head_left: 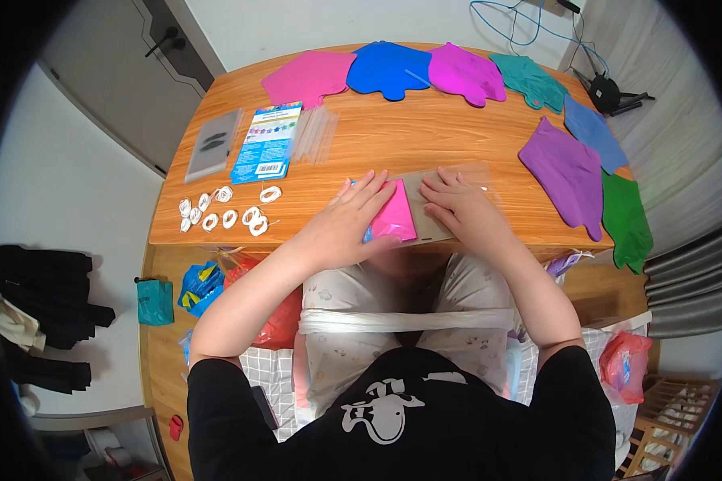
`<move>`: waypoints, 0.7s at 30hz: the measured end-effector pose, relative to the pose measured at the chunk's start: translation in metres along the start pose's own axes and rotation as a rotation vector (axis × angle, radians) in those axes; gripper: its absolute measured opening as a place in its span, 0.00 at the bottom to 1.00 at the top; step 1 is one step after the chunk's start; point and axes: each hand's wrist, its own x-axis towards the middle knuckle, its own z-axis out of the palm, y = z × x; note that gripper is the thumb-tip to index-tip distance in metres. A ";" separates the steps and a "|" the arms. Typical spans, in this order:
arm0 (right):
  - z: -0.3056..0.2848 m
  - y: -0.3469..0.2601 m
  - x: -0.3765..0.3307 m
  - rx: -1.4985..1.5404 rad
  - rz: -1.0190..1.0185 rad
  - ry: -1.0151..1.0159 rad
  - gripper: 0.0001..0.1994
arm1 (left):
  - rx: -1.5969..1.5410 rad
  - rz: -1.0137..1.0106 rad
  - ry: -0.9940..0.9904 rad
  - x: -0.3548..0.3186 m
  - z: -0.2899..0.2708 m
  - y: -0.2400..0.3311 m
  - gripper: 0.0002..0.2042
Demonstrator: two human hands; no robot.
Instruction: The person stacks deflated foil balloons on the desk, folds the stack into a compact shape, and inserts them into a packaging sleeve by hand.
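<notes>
At the table's near edge, my left hand (349, 218) lies flat with its fingers stretched over a bright pink folded piece (396, 215). Beside it, my right hand (467, 207) rests open and flat on a grey-brown card (429, 225). Card and pink piece appear to be in or under a clear plastic bag (479, 171), whose edge shows beyond my right fingers. A bit of blue shows under my left hand; the rest there is covered by my palm and fingers.
Small white cord coils (229, 218) lie at the left. Behind them are clear bags (213, 146), blue-and-white printed cards (266, 144) and clear straws (315, 136). Several flat star-shaped pieces, like deflated balloons, including a blue one (389, 69) and a purple one (564, 176), line the far and right edges.
</notes>
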 end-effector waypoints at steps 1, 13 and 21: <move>0.001 0.001 0.000 0.047 0.019 0.008 0.21 | 0.031 -0.005 -0.007 0.000 0.000 0.000 0.41; -0.004 0.000 0.000 0.141 0.005 -0.026 0.22 | -0.013 -0.019 -0.018 0.017 0.004 0.010 0.43; -0.004 0.001 -0.004 -0.016 -0.048 -0.034 0.29 | -0.206 -0.004 -0.039 0.033 0.010 0.003 0.42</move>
